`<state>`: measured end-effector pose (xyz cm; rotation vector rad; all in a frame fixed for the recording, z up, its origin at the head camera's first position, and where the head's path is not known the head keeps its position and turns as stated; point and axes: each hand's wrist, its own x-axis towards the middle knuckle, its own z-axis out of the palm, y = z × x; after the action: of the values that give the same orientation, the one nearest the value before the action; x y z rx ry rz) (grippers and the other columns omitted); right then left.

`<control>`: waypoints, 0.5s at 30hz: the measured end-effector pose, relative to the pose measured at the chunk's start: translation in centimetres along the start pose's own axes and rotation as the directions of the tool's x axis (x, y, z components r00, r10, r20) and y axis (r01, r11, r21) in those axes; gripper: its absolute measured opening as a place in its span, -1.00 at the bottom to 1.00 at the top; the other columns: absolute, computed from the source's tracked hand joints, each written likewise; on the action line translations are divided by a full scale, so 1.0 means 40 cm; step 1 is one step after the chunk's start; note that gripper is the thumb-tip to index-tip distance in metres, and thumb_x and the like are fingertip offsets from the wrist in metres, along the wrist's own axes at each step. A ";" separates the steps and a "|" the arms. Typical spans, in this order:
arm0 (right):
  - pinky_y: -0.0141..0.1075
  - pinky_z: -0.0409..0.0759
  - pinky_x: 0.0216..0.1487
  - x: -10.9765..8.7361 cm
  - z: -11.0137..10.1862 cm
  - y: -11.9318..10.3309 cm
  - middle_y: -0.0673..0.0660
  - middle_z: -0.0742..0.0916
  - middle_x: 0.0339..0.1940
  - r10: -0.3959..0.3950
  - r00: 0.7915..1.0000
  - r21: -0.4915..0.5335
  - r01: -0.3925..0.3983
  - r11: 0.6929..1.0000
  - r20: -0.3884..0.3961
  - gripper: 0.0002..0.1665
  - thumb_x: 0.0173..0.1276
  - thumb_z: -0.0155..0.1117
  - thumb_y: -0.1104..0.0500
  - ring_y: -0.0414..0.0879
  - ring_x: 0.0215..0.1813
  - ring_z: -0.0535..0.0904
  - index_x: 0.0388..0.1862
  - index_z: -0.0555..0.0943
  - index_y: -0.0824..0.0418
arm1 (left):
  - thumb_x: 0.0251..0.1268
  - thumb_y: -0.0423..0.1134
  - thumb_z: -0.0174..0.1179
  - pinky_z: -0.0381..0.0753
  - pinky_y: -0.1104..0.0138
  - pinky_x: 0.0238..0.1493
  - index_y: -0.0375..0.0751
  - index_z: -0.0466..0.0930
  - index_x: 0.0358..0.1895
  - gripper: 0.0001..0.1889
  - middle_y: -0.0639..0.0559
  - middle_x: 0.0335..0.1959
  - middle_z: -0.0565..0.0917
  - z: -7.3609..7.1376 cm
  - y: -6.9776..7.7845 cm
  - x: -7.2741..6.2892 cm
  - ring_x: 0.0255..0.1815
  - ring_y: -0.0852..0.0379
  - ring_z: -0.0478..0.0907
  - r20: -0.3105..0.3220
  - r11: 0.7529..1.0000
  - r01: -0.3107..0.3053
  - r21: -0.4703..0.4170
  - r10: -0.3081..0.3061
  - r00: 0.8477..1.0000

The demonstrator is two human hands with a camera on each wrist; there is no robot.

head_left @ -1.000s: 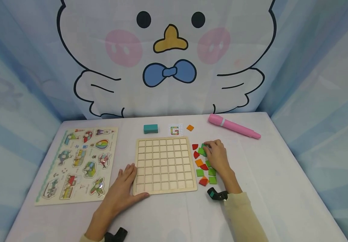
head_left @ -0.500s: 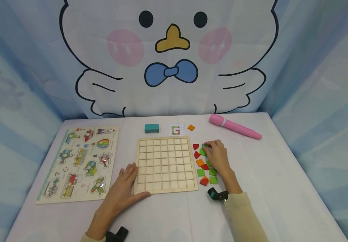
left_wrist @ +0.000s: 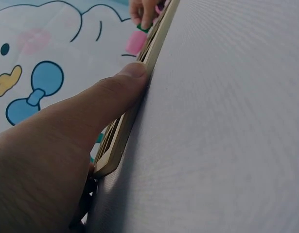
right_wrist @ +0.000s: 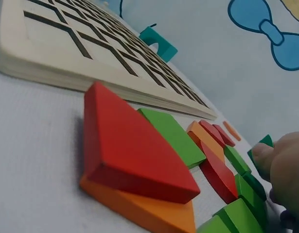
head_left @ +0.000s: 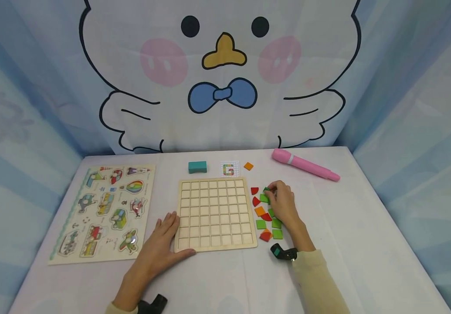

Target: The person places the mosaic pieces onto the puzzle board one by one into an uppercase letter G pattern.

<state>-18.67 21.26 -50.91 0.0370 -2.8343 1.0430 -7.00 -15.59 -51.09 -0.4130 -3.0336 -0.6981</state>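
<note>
A square wooden grid board (head_left: 217, 213) lies on the table before me. My left hand (head_left: 157, 246) rests at its near left corner, fingers straight along the left side and thumb on the front edge (left_wrist: 124, 131). Right of the board, my right hand (head_left: 284, 203) pinches a dark green tile (right_wrist: 267, 141) between thumb and fingertips. The tile is mostly covered by the fingers. Below that hand lie loose tiles: several green ones (head_left: 277, 234), red ones (head_left: 254, 190) and an orange one (head_left: 259, 211). Nearest the right wrist camera, a red tile (right_wrist: 134, 145) lies on an orange tile (right_wrist: 159, 213).
Behind the board stand a teal block (head_left: 197, 167), a small pattern card (head_left: 230, 169) and a lone orange tile (head_left: 248, 166). A pink pen-shaped object (head_left: 307, 166) lies at the back right. A picture puzzle board (head_left: 103, 213) occupies the left side.
The head view has shifted slightly. My right hand's fingertips have moved a little at the dark green tile; the left hand keeps its place on the board.
</note>
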 end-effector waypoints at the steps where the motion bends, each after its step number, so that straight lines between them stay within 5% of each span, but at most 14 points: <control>1: -0.16 0.39 -0.01 -0.001 -0.003 -0.002 0.23 0.62 -0.12 0.001 1.000 0.011 -0.001 1.000 0.000 -0.75 0.54 0.16 0.13 0.07 -0.06 0.43 0.02 0.48 0.28 | -0.01 0.40 0.37 0.10 -0.07 0.63 -0.41 0.23 0.49 0.16 -0.27 0.57 0.22 0.000 0.001 0.001 0.60 -0.21 0.15 -0.002 1.000 -0.003 -0.003 0.003 1.000; 9: -0.21 0.46 -0.10 -0.005 -0.011 -0.017 0.19 0.60 -0.12 -0.011 1.000 0.057 0.011 0.998 -0.016 -0.74 0.60 0.07 0.10 0.02 -0.11 0.42 0.10 0.41 0.23 | 0.00 0.41 0.36 0.13 -0.08 0.62 -0.43 0.25 0.48 0.15 -0.30 0.55 0.25 -0.001 0.006 0.000 0.59 -0.23 0.17 -0.005 1.000 -0.005 -0.004 0.005 1.000; 15: -0.26 0.36 -0.21 0.007 -0.004 -0.049 0.17 0.69 -0.17 -0.125 0.988 0.095 0.134 0.986 -0.092 -0.69 0.56 0.14 0.09 -0.01 -0.24 0.41 0.13 0.60 0.22 | 0.01 0.42 0.34 0.13 -0.08 0.62 -0.42 0.24 0.49 0.16 -0.30 0.55 0.24 -0.008 0.005 0.000 0.59 -0.23 0.15 0.008 1.000 0.003 -0.003 -0.003 1.000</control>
<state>-18.79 19.89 -49.49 0.1790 -2.6606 1.1298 -6.96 -15.56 -50.70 -0.4119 -3.0420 -0.7034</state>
